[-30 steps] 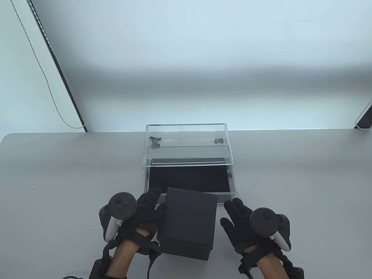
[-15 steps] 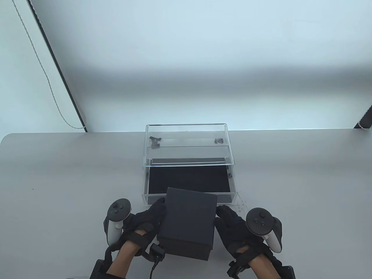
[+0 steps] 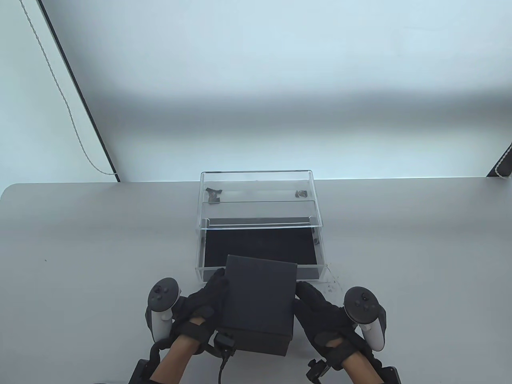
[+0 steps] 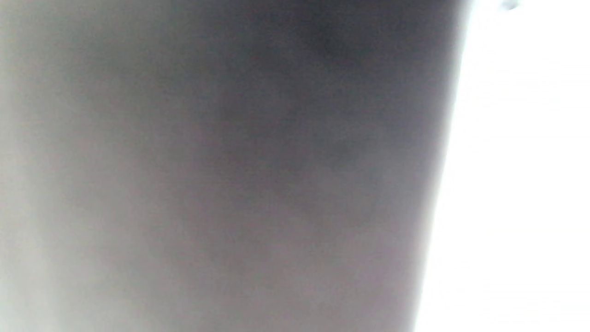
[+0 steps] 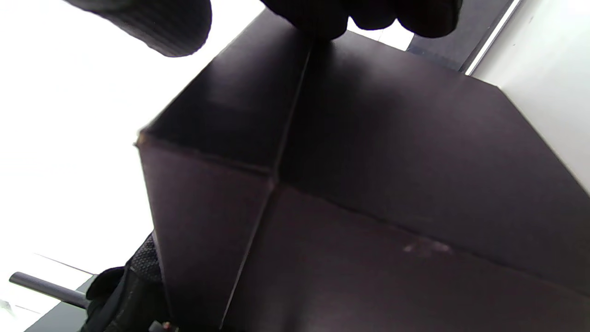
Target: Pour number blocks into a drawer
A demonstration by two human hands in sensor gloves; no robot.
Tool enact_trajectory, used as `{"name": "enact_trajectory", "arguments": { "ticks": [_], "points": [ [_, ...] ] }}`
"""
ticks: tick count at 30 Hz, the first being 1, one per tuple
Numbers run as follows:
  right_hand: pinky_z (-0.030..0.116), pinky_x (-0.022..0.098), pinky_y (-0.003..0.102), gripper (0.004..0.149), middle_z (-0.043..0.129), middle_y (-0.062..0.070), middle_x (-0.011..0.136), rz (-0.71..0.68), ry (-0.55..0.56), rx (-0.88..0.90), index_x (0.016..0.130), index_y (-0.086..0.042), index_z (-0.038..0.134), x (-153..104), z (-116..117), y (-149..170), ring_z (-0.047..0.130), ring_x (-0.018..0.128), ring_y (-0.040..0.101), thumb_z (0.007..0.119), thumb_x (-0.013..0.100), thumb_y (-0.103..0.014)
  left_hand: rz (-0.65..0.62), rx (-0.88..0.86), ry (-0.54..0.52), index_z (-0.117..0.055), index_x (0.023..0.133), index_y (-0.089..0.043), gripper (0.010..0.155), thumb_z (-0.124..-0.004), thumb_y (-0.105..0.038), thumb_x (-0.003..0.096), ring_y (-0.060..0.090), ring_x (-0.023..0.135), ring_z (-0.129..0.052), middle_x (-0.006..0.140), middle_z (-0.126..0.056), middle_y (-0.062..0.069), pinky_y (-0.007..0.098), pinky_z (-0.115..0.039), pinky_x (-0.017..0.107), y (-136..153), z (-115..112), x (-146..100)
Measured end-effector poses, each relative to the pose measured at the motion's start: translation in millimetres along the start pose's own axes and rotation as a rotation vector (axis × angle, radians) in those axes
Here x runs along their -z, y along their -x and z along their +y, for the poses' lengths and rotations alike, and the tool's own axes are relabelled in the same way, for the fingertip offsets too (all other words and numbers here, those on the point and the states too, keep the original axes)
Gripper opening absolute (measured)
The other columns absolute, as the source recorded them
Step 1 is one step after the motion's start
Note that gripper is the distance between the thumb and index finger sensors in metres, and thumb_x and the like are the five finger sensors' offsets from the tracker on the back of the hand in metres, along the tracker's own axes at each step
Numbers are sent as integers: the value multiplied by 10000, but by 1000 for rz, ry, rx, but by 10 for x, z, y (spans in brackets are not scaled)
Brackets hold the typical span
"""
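A black lidded box (image 3: 258, 304) stands at the table's front edge, just in front of the open drawer (image 3: 260, 250) of a clear acrylic case (image 3: 256, 200). The drawer has a black floor and looks empty. My left hand (image 3: 204, 300) presses the box's left side and my right hand (image 3: 320, 308) presses its right side, so both hands hold it. The right wrist view shows the box (image 5: 368, 184) close up with my fingertips (image 5: 368, 14) on its edge. The left wrist view is a blur of the box's side (image 4: 230, 166). No number blocks show.
Two small dark bits (image 3: 214, 195) lie inside the acrylic case's upper level. The grey table (image 3: 80, 248) stretches to both sides of the case. A cord (image 3: 64, 100) hangs on the wall at back left.
My right hand moved left from beside the box onto its right side. My left hand slid back along the left side. The box shifted slightly away from me, toward the drawer.
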State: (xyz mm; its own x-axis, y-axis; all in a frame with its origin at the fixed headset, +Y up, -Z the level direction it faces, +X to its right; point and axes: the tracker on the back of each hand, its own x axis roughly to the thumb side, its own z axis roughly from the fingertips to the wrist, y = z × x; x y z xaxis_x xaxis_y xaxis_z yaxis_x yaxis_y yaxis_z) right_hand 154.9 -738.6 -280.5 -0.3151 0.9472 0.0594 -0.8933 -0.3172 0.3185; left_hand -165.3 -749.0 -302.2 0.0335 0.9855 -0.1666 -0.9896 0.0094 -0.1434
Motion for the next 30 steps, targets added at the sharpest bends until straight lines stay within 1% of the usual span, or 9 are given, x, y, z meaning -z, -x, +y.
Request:
{"name": "enact_trajectory", "arguments": {
  "ticks": [9, 12, 17, 18, 21, 23, 25, 27, 30],
  "points": [
    [358, 622, 767, 812, 340, 264, 1080, -60, -10, 66, 1031, -73, 369, -14, 59, -71, 427, 931, 582, 678, 461, -561, -64, -101, 10, -298, 1056, -161, 809, -605, -621, 466, 467, 1052, -255, 1164, -257, 191, 681, -266, 718, -104, -40, -78],
    [349, 623, 768, 804, 340, 264, 1079, -97, 30, 119, 1032, -83, 371, -43, 68, -137, 420, 931, 585, 687, 459, -549, -135, -106, 12, -286, 1063, -192, 800, -612, -616, 469, 432, 1062, -185, 1175, -194, 147, 677, -223, 718, -189, -62, -110],
    [345, 624, 768, 806, 329, 262, 1084, -199, 69, 24, 1043, -122, 338, -126, 66, -280, 402, 937, 585, 682, 457, -556, -294, -96, 66, -227, 1064, -214, 848, -672, -616, 463, 403, 1072, -131, 1185, -172, 121, 684, -134, 703, -373, -106, -195],
    [341, 625, 769, 805, 321, 259, 1086, -212, 72, 19, 1046, -137, 331, -135, 65, -297, 394, 941, 583, 678, 457, -561, -315, -99, 76, -262, 1055, -204, 836, -689, -609, 462, 398, 1075, -137, 1188, -202, 118, 684, -124, 702, -402, -107, -205],
    [321, 626, 773, 793, 309, 259, 1090, -263, 81, 40, 1050, -171, 330, -180, 77, -372, 367, 946, 586, 683, 455, -557, -400, -106, 100, -249, 1052, -202, 864, -748, -570, 449, 387, 1083, -247, 1174, -396, 120, 678, -161, 715, -528, -90, -252],
    [319, 626, 773, 782, 313, 257, 1092, -285, 85, 17, 1052, -180, 337, -201, 84, -410, 364, 946, 589, 680, 459, -558, -463, -110, 93, -293, 1048, -189, 856, -773, -552, 439, 371, 1058, -514, 1092, -644, 86, 670, -299, 738, -596, -52, -267],
    [320, 626, 773, 776, 315, 256, 1094, -305, 86, -16, 1053, -192, 341, -212, 88, -439, 366, 946, 589, 676, 458, -561, -481, -160, 121, -335, 1046, -193, 835, -791, -535, 436, 333, 1005, -696, 998, -789, 39, 650, -433, 752, -627, -19, -273],
    [316, 626, 774, 766, 313, 255, 1096, -317, 85, -40, 1056, -200, 361, -216, 86, -454, 360, 949, 588, 667, 457, -566, -477, -264, 152, -381, 1042, -195, 815, -816, -513, 431, 294, 923, -842, 905, -878, -22, 629, -561, 737, -628, 13, -266],
    [306, 626, 776, 750, 309, 253, 1099, -325, 76, -64, 1060, -211, 412, -212, 95, -454, 350, 953, 587, 660, 451, -572, -470, -386, 164, -438, 1031, -190, 788, -847, -481, 423, 256, 817, -949, 806, -943, -21, 596, -669, 700, -626, 65, -254]
  ]
}}
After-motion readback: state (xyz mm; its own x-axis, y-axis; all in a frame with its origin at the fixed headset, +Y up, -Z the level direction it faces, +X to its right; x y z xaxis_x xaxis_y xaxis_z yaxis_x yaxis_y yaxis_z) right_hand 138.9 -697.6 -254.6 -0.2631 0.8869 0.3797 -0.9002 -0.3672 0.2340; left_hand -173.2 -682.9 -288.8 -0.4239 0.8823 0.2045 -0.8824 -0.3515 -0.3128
